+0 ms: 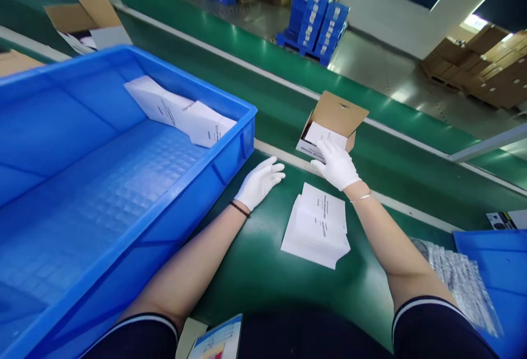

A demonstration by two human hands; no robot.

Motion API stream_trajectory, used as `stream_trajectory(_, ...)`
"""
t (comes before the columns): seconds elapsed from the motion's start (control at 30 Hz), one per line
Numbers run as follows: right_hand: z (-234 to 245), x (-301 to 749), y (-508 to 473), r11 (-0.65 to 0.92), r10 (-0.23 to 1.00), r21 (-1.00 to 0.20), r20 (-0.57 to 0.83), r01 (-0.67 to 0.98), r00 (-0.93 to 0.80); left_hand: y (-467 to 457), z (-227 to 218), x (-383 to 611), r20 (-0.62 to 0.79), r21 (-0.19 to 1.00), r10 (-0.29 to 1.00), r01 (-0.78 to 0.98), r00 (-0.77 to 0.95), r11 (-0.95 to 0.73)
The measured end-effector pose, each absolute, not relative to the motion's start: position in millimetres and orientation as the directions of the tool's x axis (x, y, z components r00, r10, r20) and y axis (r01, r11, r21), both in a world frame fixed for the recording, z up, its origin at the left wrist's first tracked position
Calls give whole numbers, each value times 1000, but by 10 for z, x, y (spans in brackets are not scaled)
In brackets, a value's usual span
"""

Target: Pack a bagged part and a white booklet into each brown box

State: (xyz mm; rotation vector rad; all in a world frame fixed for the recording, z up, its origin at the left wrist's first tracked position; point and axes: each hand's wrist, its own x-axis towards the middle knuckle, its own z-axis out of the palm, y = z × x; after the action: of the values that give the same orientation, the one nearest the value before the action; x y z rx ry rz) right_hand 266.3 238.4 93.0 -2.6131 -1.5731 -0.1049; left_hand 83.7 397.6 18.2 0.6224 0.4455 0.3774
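My left hand [260,182], in a white glove, lies flat and open on the green table beside the big blue crate [123,211]. My gloved right hand [336,164] reaches forward into a small open cardboard box [335,120] on the belt, its fingers on a white leaflet [319,133] inside; whether they pinch it I cannot tell. A stack of white leaflets [319,224] rests on the table between my arms, just below the right wrist.
The blue crate holds a few white booklets [181,112] in its far corner. A second open carton [82,18] sits far left. Foil packets [461,279] and a blue tray [498,260] lie at right. Blue boxes [317,18] and cartons stand on the floor beyond.
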Motion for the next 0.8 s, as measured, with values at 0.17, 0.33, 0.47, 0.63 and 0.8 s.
stream_trajectory(0.17, 1032, 2179, 1737, -419, 865, -233, -396, 878, 308, 3987, 129, 849, -245, 668, 454, -191, 857, 720)
stream_trajectory(0.33, 943, 2062, 1567, -456, 838, -224, -435, 861, 330, 3985, 113, 838, -223, 689, 457, -193, 861, 699)
stream_trajectory(0.47, 1030, 2054, 1640, -403, 843, -230, -471, 886, 260, 3980, 114, 807, -217, 705, 452, -181, 866, 686)
stream_trajectory(0.63, 1120, 2135, 1650, -403, 817, -280, -540, 871, 204, 3963, 139, 785, -216, 719, 446, -168, 868, 675)
stream_trajectory(0.8, 1103, 2232, 1625, -457, 795, -333, -569, 825, 210, 3941, 166, 780, -217, 728, 447, -161, 868, 666)
